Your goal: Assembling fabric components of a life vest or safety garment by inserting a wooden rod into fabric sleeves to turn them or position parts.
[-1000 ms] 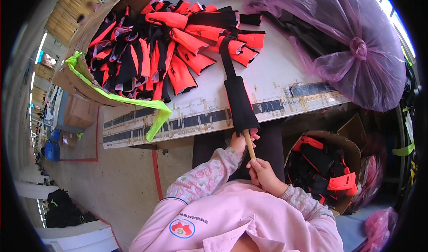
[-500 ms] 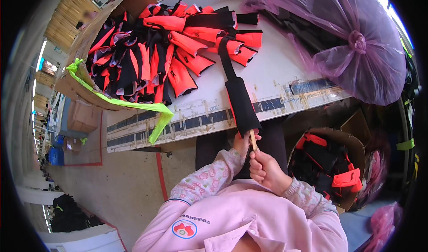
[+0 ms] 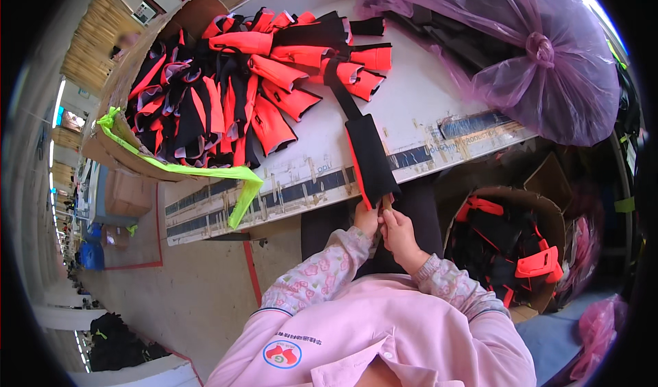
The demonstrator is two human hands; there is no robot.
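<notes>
A black fabric sleeve (image 3: 371, 155) with an orange edge hangs over the table's front edge, its black strap (image 3: 340, 91) lying up toward the pile. My left hand (image 3: 366, 220) is closed at the sleeve's near end, gripping its rim; part of the fingers is hidden under the fabric. In my right hand (image 3: 401, 236) is a thin wooden stick (image 3: 387, 203), pinched close to the sleeve's opening. Most of the stick is out of sight, inside the sleeve or behind my fingers.
Many similar orange-and-black pieces (image 3: 274, 127) spill from a tipped cardboard box (image 3: 103, 137) edged with a neon-yellow strip (image 3: 243, 198). A purple plastic bag (image 3: 569, 92) lies at the table's right. Below stands another carton (image 3: 555, 246) of black-and-orange pieces.
My right hand has moved up toward the sleeve with the stick, so less of the stick shows. The left hand keeps its hold on the sleeve's end.
</notes>
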